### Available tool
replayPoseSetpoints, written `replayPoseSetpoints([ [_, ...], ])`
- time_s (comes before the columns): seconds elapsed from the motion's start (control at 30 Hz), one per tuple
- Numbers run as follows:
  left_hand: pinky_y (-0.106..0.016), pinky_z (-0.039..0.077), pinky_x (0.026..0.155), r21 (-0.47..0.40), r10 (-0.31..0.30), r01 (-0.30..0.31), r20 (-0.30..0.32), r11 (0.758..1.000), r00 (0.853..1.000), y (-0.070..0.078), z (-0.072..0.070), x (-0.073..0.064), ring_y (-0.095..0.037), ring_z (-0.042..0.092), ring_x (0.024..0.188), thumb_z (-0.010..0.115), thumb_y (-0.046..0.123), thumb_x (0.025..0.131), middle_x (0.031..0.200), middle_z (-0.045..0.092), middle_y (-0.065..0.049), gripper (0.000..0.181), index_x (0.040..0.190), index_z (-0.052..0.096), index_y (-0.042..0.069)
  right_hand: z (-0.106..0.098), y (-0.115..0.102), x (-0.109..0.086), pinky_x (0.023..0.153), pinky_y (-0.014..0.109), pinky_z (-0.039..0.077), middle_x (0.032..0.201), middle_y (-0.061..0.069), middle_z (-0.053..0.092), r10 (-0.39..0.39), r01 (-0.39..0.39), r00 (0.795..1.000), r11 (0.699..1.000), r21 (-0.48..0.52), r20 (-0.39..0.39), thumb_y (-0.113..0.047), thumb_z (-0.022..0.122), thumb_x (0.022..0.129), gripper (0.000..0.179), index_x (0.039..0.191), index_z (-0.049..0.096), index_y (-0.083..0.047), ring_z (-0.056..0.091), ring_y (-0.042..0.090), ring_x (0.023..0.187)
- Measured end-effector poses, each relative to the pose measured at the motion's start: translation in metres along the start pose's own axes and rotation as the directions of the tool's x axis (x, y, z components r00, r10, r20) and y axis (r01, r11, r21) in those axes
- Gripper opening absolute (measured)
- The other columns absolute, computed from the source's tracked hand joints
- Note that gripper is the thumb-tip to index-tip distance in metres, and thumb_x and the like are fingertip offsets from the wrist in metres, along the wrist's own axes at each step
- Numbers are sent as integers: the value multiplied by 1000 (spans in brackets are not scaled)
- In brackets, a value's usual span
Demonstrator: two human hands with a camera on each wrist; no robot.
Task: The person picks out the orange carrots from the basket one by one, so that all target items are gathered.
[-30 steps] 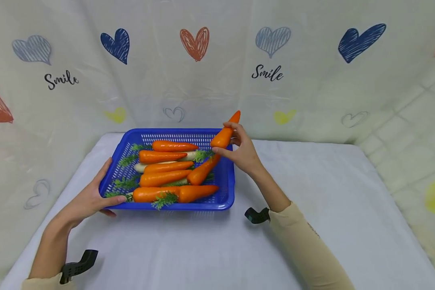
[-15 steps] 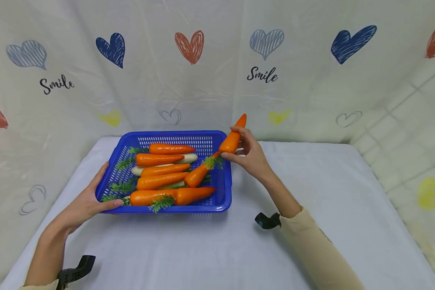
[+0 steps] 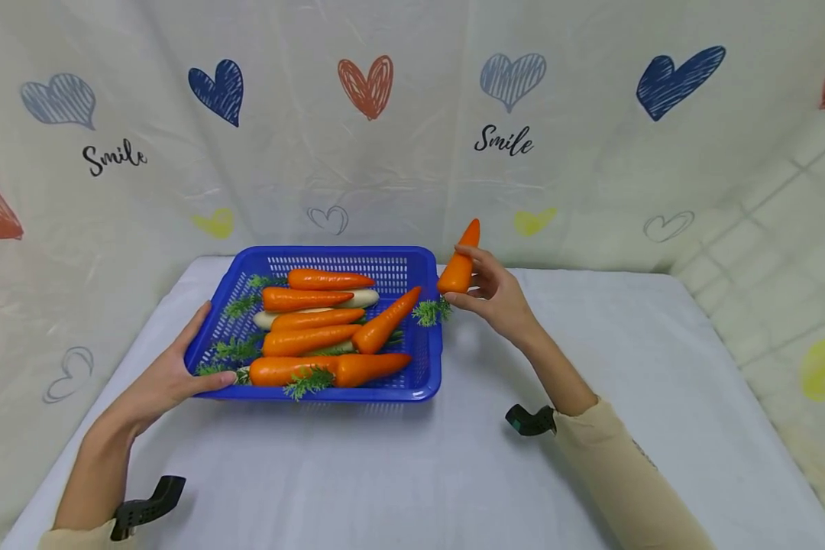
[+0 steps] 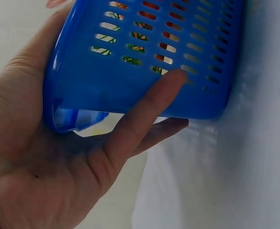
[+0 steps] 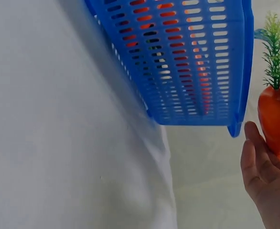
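Observation:
A blue plastic basket (image 3: 426,382) holds several orange carrots (image 3: 312,340) and a few white radish-like roots (image 3: 364,298), with green tops among them. At its front left corner my left hand (image 3: 161,386) grips the basket, thumb over the rim; in the left wrist view, fingers (image 4: 149,107) lie against the slotted side wall. My right hand (image 3: 498,302) pinches a carrot (image 3: 459,269) between thumb and fingers, just right of the basket's right rim. This carrot's tip points up and its leafy top (image 3: 431,312) hangs over the rim. The right wrist view shows it raised beside the basket.
A white cloth (image 3: 357,473) covers the table under the basket. Behind stands a pale curtain (image 3: 412,168) printed with hearts and "Smile". Black wrist mounts (image 3: 150,506) stick out from both forearms.
My right hand has carried the carrot rightward, from above the basket's right part to outside its rim. The left hand keeps its grip on the basket, which stays about where it was.

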State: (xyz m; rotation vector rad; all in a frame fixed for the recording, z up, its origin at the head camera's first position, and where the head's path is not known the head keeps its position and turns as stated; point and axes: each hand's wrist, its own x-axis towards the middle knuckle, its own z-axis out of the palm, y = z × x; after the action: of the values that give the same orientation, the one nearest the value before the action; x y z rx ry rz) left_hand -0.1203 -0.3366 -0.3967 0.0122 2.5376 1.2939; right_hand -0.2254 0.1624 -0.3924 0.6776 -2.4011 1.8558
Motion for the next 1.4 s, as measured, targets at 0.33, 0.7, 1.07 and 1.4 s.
replayPoseSetpoints([
  [0.33,-78,29,113,-17,16,-16,12,1000,1000,3,-3,8,-55,26,142,75,32,95,173,-6,-27,117,162,-21,43,-15,13,-5,91,18,57,137,22,60,46,-46,999,999,-2,16,-5,77,93,70,155,47,-17,68,13,103],
  [0.7,-78,29,113,-32,37,-36,32,999,999,4,-7,14,-55,27,142,75,29,96,172,0,-29,115,162,-17,44,-22,25,-7,92,18,57,135,25,61,91,-91,994,996,-2,68,-5,77,92,71,155,45,-14,70,14,105],
  [1.07,-78,27,115,-60,40,-38,40,997,998,0,-11,14,-57,23,144,73,26,97,173,-6,-26,114,162,-18,45,-27,44,-7,97,25,53,144,21,55,221,-225,964,974,6,148,-4,79,89,72,153,47,-13,69,29,115],
  [1.4,-77,27,115,-79,26,-22,46,997,999,-2,-12,12,-58,22,144,72,26,98,172,-8,-27,114,162,-20,45,-26,56,-5,107,47,51,141,18,57,265,-249,939,964,-98,221,-11,82,88,75,153,47,-12,68,32,116],
])
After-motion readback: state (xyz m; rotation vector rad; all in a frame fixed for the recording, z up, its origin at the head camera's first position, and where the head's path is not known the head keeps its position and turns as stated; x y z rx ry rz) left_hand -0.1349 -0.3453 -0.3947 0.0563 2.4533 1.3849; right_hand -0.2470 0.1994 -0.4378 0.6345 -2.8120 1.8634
